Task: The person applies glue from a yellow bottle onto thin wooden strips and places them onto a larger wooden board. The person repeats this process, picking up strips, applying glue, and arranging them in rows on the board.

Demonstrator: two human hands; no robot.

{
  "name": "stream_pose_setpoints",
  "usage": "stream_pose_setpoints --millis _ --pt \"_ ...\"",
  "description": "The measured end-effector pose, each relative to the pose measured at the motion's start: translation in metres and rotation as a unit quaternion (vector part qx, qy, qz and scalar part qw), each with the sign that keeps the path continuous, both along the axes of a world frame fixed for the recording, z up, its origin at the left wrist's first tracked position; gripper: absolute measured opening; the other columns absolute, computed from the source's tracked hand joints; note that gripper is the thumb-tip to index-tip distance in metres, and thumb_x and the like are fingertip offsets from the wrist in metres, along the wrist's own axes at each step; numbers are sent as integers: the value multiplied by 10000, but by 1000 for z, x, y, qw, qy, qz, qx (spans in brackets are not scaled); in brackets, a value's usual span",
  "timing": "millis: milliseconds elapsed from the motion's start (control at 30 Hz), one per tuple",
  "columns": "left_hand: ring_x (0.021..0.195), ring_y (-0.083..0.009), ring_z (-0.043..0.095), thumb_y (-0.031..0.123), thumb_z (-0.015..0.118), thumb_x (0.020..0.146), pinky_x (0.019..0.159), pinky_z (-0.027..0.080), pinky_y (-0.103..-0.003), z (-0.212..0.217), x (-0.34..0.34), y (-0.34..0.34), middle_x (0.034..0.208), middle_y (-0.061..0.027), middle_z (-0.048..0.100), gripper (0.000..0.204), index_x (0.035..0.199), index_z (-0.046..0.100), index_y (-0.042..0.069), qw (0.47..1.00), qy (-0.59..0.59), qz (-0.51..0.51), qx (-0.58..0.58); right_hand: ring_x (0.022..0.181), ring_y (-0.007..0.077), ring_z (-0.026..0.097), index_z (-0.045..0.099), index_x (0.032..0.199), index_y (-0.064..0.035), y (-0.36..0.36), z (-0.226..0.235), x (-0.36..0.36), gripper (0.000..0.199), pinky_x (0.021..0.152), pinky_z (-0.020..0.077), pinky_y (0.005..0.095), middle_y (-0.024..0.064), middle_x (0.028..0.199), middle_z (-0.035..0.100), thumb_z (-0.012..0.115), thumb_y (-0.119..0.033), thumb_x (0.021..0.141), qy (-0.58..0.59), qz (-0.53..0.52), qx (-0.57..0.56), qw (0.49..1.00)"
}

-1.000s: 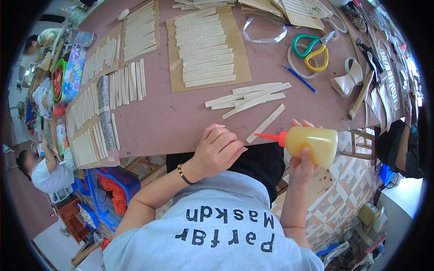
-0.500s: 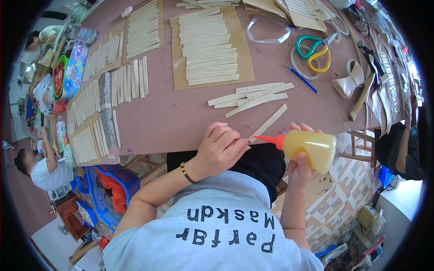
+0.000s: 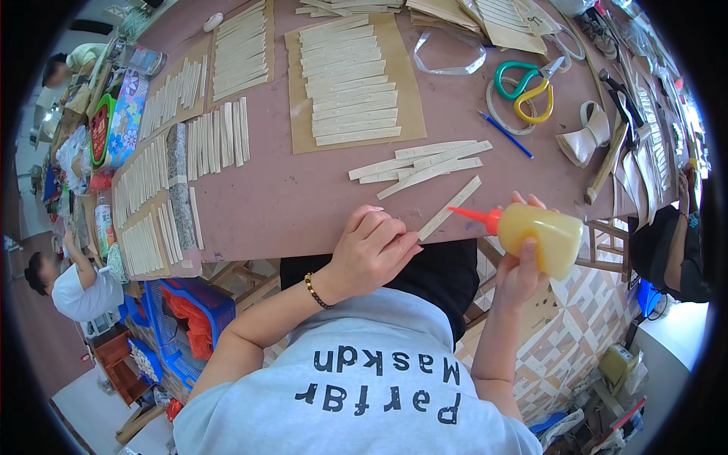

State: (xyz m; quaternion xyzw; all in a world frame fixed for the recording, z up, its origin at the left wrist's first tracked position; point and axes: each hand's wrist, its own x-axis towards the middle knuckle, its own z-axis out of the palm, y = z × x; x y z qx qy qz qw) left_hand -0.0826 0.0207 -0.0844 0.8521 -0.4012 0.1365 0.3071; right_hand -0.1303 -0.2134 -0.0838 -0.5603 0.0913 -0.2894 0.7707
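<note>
A squeeze bottle [image 3: 552, 241] of yellowish glue, with a red nozzle, is gripped in my right hand [image 3: 523, 265]. Its red tip hovers at or just over a narrow cream strip [image 3: 450, 208]; whether they touch I cannot tell. That strip slants across the table's near edge, its lower end pinched by my left hand [image 3: 374, 250], which is closed with the fingers curled. Just beyond lies a loose pile of similar strips [image 3: 425, 163]. Farther back, a brown sheet [image 3: 413, 114] carries a neat row of strips.
Right of the pile are a blue pen [image 3: 506, 135], green-and-yellow-handled scissors [image 3: 535, 92], a tape roll and a hammer [image 3: 607, 163]. More strip rows [image 3: 218, 136] cover the table's left part. A blue basket [image 3: 186, 318] stands below. Other people sit at both sides.
My right hand has carried the bottle to the right and slightly up, so the nozzle tip went from the strip's near end toward its middle. My left hand has stayed nearly still.
</note>
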Motion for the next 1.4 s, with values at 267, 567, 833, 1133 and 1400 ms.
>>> stream_pose_setpoints --millis 267,567,833,1133,1400 --pt "892 -219 537 189 828 737 930 432 -423 0 0 -1 899 -20 565 236 929 720 104 1000 -11 -5 13 1207 469 569 438 1348 -19 -22 -2 24 528 1003 516 521 242 1305 560 694 -204 925 -21 -60 -41 997" --pt "884 -216 542 175 824 736 929 431 -415 1 0 -2 897 -18 572 225 918 713 103 1000 -10 -4 13 1217 473 561 440 1353 -30 -22 -3 14 544 991 523 500 248 1323 546 698 -235 920 6 10 10 1000" --pt "856 -208 554 149 815 716 916 446 -399 -1 0 -2 856 -14 575 198 874 709 95 999 -29 -24 4 1290 471 492 418 1374 -24 -37 -12 30 544 1019 513 515 270 1372 499 644 -296 960 -31 25 237 971" --pt "820 -178 570 111 750 702 908 480 -398 6 -4 9 842 -10 581 155 846 694 94 996 -68 -48 -12 1334 450 448 329 1431 52 -65 -31 63 666 1056 495 528 280 1421 441 637 -309 963 -94 50 348 931" --pt "762 -181 565 58 781 665 883 475 -403 69 -16 105 815 -2 566 208 847 690 99 981 -160 108 24 1376 432 394 283 1441 116 -94 -51 59 759 1133 419 498 278 1473 392 685 -282 935 -114 116 376 912"
